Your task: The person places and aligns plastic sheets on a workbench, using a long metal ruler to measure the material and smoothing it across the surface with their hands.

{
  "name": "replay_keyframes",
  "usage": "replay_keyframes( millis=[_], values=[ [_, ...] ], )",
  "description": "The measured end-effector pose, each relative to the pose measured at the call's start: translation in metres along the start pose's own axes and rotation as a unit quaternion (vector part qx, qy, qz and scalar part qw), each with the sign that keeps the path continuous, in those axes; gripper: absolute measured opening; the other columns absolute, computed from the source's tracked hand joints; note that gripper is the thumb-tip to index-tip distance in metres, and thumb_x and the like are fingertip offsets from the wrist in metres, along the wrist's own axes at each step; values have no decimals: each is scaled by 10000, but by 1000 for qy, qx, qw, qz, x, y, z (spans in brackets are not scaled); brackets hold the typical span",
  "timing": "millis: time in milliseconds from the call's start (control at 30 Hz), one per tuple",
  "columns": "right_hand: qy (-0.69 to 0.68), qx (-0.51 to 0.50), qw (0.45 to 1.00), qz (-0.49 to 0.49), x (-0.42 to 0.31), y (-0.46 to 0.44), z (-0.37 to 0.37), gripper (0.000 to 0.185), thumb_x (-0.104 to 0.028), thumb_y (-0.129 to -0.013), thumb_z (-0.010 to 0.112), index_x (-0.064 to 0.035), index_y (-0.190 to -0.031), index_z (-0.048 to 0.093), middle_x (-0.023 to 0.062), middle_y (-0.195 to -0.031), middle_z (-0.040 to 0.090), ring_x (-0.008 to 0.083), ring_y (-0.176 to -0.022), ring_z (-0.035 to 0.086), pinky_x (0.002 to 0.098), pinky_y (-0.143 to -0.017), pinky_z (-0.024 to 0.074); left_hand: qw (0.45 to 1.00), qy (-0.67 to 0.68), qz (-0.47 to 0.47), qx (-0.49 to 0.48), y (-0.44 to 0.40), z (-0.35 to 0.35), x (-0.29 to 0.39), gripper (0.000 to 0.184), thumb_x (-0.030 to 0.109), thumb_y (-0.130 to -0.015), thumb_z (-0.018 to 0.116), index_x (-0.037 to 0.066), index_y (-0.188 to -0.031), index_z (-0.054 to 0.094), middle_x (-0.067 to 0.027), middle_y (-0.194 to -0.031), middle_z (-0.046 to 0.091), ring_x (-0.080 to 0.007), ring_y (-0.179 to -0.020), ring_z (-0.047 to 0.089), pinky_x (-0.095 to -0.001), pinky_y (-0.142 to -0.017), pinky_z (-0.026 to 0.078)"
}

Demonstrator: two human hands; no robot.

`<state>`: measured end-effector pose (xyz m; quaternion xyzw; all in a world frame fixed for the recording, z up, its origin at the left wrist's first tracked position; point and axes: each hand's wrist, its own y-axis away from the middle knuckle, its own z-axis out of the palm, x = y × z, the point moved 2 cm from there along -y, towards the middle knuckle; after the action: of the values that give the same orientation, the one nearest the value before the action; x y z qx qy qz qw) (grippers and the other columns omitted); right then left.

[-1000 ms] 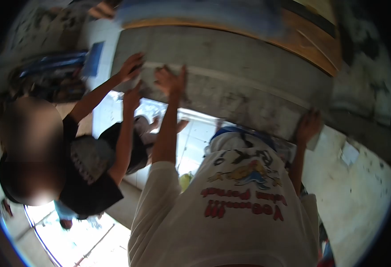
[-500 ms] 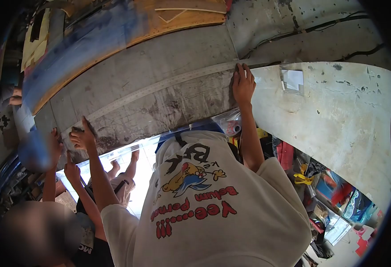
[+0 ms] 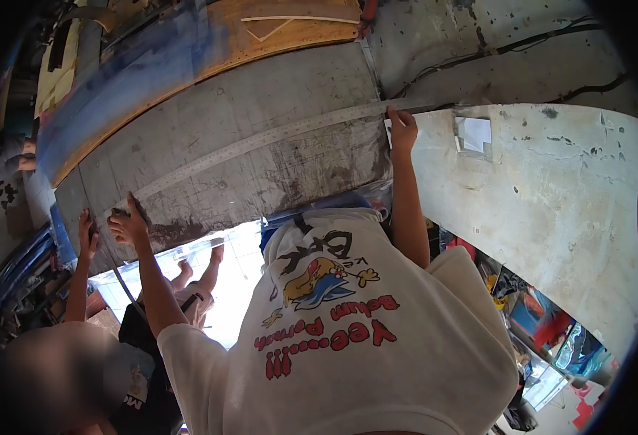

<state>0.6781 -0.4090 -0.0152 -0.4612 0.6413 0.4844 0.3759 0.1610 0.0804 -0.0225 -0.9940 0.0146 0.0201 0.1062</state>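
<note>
A long metal ruler [image 3: 261, 136] with markings lies across the worn grey work surface [image 3: 297, 72]. My left hand [image 3: 129, 223] is at its left end, thumb and fingers curled around the ruler's edge. At the right, my right hand [image 3: 403, 131] pinches the lower edge of the ruler near the corner of a pale sheet [image 3: 536, 167]. Part of the fingers of each hand is hidden. Just left of my left hand, a co-worker's hand [image 3: 87, 235] touches the end of the grey surface.
A co-worker in a dark shirt [image 3: 141, 395] is at the lower left. A thin dark strip [image 3: 126, 286] hangs beside my left forearm. Wooden board [image 3: 290, 40] with blue stain lies at the far side. Black cables [image 3: 507, 51] run at upper right; assorted items [image 3: 544, 319] lie below the sheet.
My right hand has shifted from lying over the ruler's right end to pinching its lower edge. My left hand has moved slightly left. The co-worker's pointing hand has withdrawn from view.
</note>
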Motion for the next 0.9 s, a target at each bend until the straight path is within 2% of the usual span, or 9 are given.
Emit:
replay_keyframes(
  millis=[67,133,167,300,367,433,500,533,900],
  values=[
    [-115,-25,987,113,4,-3,0,575,-278,-703,802,-8,-1118,509,97,-1001,585,200,-909,582,334,-726,471,1000,-4,-3,9,2,-3,2,853,762,-765,397,38,-1217,419,-126,-1199,407,-308,-1169,345,-533,-920,252],
    [-54,-164,980,104,7,-9,-9,626,-418,-794,663,-51,-1259,463,106,-1158,543,262,-1097,502,425,-902,398,1000,10,0,19,6,-15,17,843,757,-757,410,40,-1198,444,-142,-1156,443,-315,-1143,371,-526,-909,270],
    [-28,-189,975,114,15,-18,-10,568,-441,-843,577,-73,-1263,477,81,-1232,511,259,-1152,458,433,-948,361,992,-4,-39,-120,3,-39,30,841,738,-752,442,47,-1230,447,-154,-1221,438,-319,-1188,358,-527,-922,271],
    [-59,-203,969,129,35,-30,-7,495,-382,-884,518,-85,-1279,499,67,-1255,506,220,-1154,449,376,-965,355,998,58,-23,-24,5,-18,12,903,716,-750,466,-5,-1288,391,-191,-1365,353,-328,-1309,262,-535,-1001,217],
    [-64,-256,964,35,60,-56,-12,498,-375,-875,536,-76,-1272,505,82,-1251,507,223,-1156,444,370,-976,349,997,72,-20,-11,9,-20,15,897,696,-755,472,-10,-1301,382,-214,-1380,301,-330,-1319,234,-524,-1017,201],
    [-73,-227,963,126,49,-50,-8,492,-376,-892,503,-74,-1280,499,82,-1274,494,213,-1174,432,385,-984,335,995,94,-34,-28,12,-40,16,888,691,-776,452,2,-1328,356,-214,-1406,257,-333,-1343,180,-536,-1041,159],
    [-25,-231,968,91,34,-44,-2,459,-300,-921,438,-44,-1300,474,110,-1305,473,222,-1213,418,389,-1003,326,994,105,-35,-9,13,-43,17,881,690,-770,471,12,-1321,362,-204,-1398,261,-330,-1339,182,-543,-1039,151],
    [82,-315,940,-106,43,-54,-7,438,-227,-933,395,-7,-1307,454,128,-1321,461,232,-1227,418,373,-1026,314,992,120,-30,12,15,-36,17,873,686,-760,495,14,-1305,377,-198,-1385,274,-325,-1330,198,-545,-1030,159],
    [57,-306,947,-72,27,-37,5,473,-286,-938,392,-11,-1320,440,106,-1324,463,219,-1228,418,357,-1019,312,985,155,-51,-56,12,-52,15,882,692,-776,462,44,-1359,326,-198,-1448,198,-331,-1375,120,-539,-1075,93]
  ],
)
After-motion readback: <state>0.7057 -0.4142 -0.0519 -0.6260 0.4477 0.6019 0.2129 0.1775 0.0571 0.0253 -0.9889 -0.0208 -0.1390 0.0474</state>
